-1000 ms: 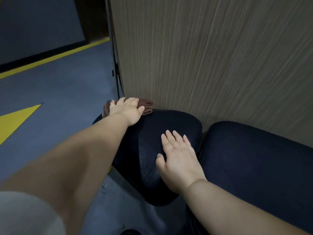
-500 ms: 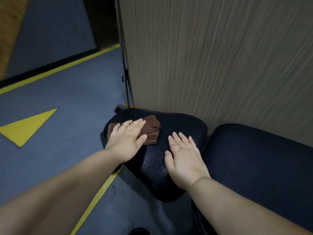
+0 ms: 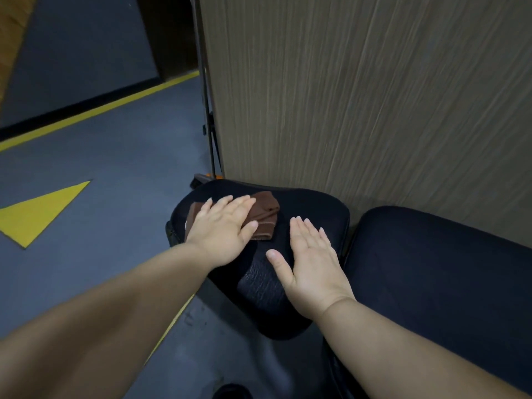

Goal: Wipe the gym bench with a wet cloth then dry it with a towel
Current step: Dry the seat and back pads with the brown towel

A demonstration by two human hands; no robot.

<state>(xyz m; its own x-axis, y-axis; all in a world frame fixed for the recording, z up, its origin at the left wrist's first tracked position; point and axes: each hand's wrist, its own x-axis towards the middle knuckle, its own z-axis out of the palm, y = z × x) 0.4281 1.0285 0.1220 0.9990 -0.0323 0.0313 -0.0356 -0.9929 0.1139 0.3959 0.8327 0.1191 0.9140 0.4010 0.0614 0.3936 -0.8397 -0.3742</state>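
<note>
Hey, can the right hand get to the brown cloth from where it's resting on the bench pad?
Probably yes. The right hand lies flat on the same pad as the brown cloth, only bare padding between them. The left hand covers the cloth's left part, but its right end is free.

table is padded black, in two parts | brown cloth is laid on smaller part | right grip is rested flat beside it

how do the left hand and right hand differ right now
The left hand presses on the brown cloth; the right hand rests on the bare seat pad. The left hand lies nearer the pad's left edge, the right hand nearer its right. Both are flat, fingers straight.
</note>
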